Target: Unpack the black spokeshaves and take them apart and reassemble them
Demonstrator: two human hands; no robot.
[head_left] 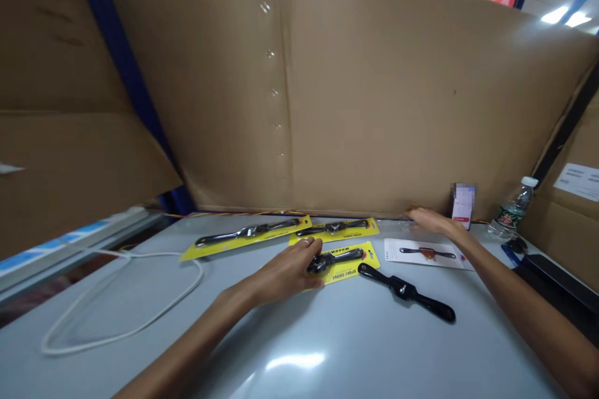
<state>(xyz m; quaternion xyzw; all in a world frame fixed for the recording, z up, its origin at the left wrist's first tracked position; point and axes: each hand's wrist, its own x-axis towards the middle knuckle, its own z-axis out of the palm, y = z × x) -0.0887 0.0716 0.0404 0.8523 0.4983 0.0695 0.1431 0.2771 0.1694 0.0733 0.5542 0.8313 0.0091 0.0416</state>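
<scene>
Spokeshave pack (pixel 346 264), middle yellow one, is the one under the left hand (pixel 292 269) rn. It's flat on the grey table (pixel 327 349), left end mostly hidden by the hand, right end sticking out past the fingertips. Handling-wise, imo: black tool (pixel 349 255) inside looks like metal, so prob a bit heavy for its size & stiff, w/ most of the weight mid-body. Card's prob bendy at the edges, and the shiny clear cover looks kinda slick, so I'd take it across the middle, thumb on the near edge + fingers on the far edge, vs pinching a corner. Not fragile tbh, tho the card could crease.

Left fingers: curled over the pack from above, thumb at the near edge, so looks like a grasp. Can't tell how firm. Tool's center sits right by the fingertips.

Right hand (pixel 433 221) is well apart, over the back of the table near the phone (pixel 463 206), w/ some clear plastic (pixel 392 225) just left of it. Motion blur there, so can't tell if the fingers are holding anything.

Nearby FYI: loose black spokeshave (pixel 403 289) lies bare just right of the pack, white card (pixel 393 250) behind it, & 2 more yellow packs (pixel 276 234) further back.
</scene>
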